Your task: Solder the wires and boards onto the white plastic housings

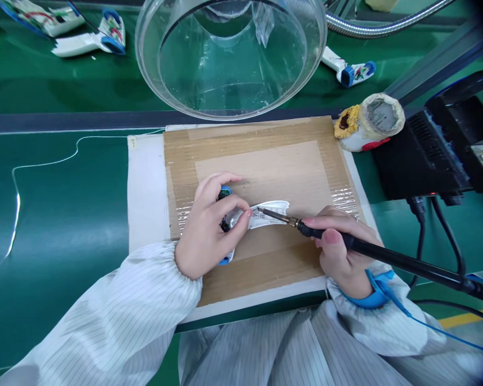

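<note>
Left hand (pixel 203 230) holds casing (pixel 268 215), right hand (pixel 338 252) soldering iron (pixel 386 262)

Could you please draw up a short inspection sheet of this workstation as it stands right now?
Surface: green bench mat, with a taped cardboard pad on a white board.
Job's things: white-and-blue plastic device on the pad; soldering iron, tip at the device, contact unclear.
Clutter: similar devices beyond the pad; clear plastic dome; crusted tip-cleaner pot.
Hands: left hand pinches the device; right hand holds the iron penwise.
Cables: black cords by the soldering station; blue wrist-strap cord; thin white wire.
Surroundings: flexible metal hose; striped smock sleeves; yellow floor line.
</note>
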